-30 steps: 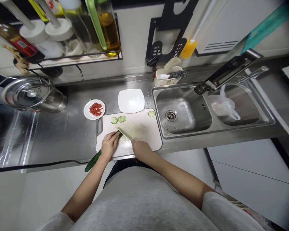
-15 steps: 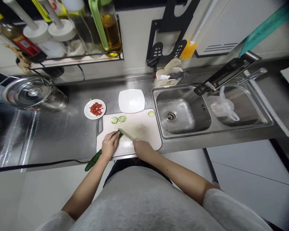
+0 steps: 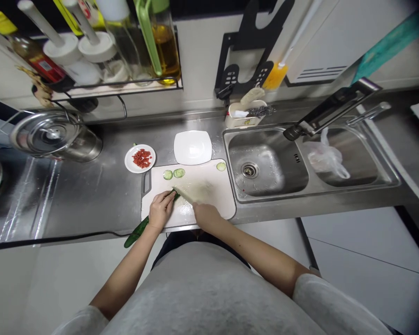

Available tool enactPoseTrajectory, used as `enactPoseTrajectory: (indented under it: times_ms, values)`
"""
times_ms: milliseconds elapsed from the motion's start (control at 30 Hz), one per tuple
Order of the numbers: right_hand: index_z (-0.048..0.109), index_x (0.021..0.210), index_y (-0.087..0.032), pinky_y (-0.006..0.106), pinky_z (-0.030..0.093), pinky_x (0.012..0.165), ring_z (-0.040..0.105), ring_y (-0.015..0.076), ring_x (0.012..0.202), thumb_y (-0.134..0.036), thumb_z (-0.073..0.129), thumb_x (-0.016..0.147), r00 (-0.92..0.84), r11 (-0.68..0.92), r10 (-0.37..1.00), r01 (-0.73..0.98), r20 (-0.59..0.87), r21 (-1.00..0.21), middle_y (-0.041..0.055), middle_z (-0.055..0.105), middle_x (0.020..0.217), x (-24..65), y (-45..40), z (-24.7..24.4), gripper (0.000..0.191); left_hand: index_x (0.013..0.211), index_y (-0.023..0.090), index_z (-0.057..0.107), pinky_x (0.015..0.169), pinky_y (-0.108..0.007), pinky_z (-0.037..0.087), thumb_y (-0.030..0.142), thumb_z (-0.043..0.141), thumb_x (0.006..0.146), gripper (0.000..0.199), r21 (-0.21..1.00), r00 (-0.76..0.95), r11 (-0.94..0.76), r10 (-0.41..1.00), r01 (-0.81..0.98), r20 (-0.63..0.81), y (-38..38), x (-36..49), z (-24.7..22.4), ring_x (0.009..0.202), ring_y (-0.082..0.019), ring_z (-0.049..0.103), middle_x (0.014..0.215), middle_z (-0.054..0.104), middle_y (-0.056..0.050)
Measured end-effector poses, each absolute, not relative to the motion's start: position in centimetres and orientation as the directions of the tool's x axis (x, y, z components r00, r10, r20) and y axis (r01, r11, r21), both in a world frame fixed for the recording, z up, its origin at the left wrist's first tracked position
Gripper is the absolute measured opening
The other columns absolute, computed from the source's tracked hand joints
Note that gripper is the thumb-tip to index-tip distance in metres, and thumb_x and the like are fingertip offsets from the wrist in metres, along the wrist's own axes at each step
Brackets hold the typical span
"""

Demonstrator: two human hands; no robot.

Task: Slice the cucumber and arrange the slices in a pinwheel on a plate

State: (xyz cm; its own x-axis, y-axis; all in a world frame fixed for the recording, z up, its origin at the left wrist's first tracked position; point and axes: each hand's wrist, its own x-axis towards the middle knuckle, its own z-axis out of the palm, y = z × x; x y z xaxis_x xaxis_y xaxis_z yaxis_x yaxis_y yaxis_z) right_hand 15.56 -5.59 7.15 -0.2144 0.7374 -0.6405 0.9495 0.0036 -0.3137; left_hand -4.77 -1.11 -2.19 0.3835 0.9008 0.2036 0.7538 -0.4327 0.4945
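Note:
A long green cucumber (image 3: pixel 137 233) lies slantwise over the front left edge of the white cutting board (image 3: pixel 209 179). My left hand (image 3: pixel 160 211) is closed over it near its upper end and covers its middle. In my right hand (image 3: pixel 206 216) is a kitchen knife (image 3: pixel 184 195), its handle hidden by the fist. The blade points up and left, with its tip at the cucumber's end by my left fingertips. Cut cucumber slices (image 3: pixel 178 173) lie near the board's back left, and one more slice (image 3: pixel 221 166) sits at its back right corner.
Behind the board stand a white square plate (image 3: pixel 192 147) and a small plate (image 3: pixel 128 163) of chopped red pieces. A double sink (image 3: pixel 268 186) adjoins on the right, with a plastic bag (image 3: pixel 326 156) in it. A steel pot (image 3: pixel 87 146) stands left, below a bottle rack (image 3: pixel 153 88).
The whole view has shifted slightly, so things appear a little further right. Both hands keep nearly the same place on the cucumber and the knife.

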Motion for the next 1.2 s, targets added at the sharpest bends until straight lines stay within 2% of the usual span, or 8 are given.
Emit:
enactPoseTrajectory:
  times_ms: [367,600,867,1000,1200]
  values:
    - [0.056,0.115,-0.012,0.031,0.05,0.077,0.068,0.0245,0.097,-0.007,0.043,0.088,-0.226,0.009,0.722,0.948,-0.654,-0.318,0.015,0.069,0.099,15.6,-5.3,7.2,0.031,0.111,0.024,0.071,0.09,-0.035,0.051,0.028,0.049,0.094,0.028,0.48,0.388,-0.474,0.88,0.738,0.274,-1.1,-4.6,-2.1,0.098,-0.019,0.062,0.11,0.069,-0.008]
    - [0.054,0.117,-0.012,0.032,0.049,0.078,0.067,0.0249,0.099,-0.006,0.039,0.087,-0.213,-0.014,0.728,0.946,-0.651,-0.325,0.0149,0.069,0.098,15.5,-5.8,5.8,0.034,0.111,0.024,0.071,0.091,-0.035,0.05,0.03,0.048,0.094,0.029,0.508,0.371,-0.437,0.899,0.742,0.232,-1.1,-4.6,-1.9,0.099,-0.02,0.062,0.11,0.069,-0.008]
    - [0.056,0.116,-0.013,0.032,0.046,0.076,0.066,0.024,0.094,-0.02,0.034,0.096,-0.174,-0.034,0.766,0.95,-0.619,-0.31,0.0143,0.069,0.097,15.9,-6.3,5.2,0.03,0.112,0.025,0.07,0.093,-0.034,0.049,0.032,0.046,0.095,0.031,0.52,0.357,-0.392,0.918,0.759,0.171,-1.0,-4.6,-1.8,0.102,-0.02,0.062,0.112,0.068,-0.008]
    - [0.056,0.119,-0.016,0.031,0.043,0.076,0.065,0.0236,0.093,-0.03,0.034,0.098,-0.124,-0.032,0.838,0.961,-0.531,-0.276,0.0128,0.07,0.099,16.9,-7.3,6.2,0.034,0.113,0.024,0.068,0.092,-0.034,0.049,0.034,0.044,0.095,0.032,0.537,0.333,-0.35,0.933,0.767,0.133,-1.0,-4.5,-1.4,0.101,-0.02,0.063,0.11,0.069,-0.007]
    - [0.046,0.138,-0.015,0.032,0.037,0.077,0.06,0.0246,0.097,-0.034,0.044,0.094,-0.09,0.021,0.934,0.98,-0.347,-0.199,0.0135,0.068,0.104,18.7,-9.1,6.1,0.048,0.118,0.02,0.062,0.09,-0.036,0.05,0.039,0.042,0.095,0.036,0.631,0.143,-0.194,0.981,0.751,0.131,-0.8,-3.5,-0.1,0.1,-0.021,0.063,0.111,0.067,-0.009]
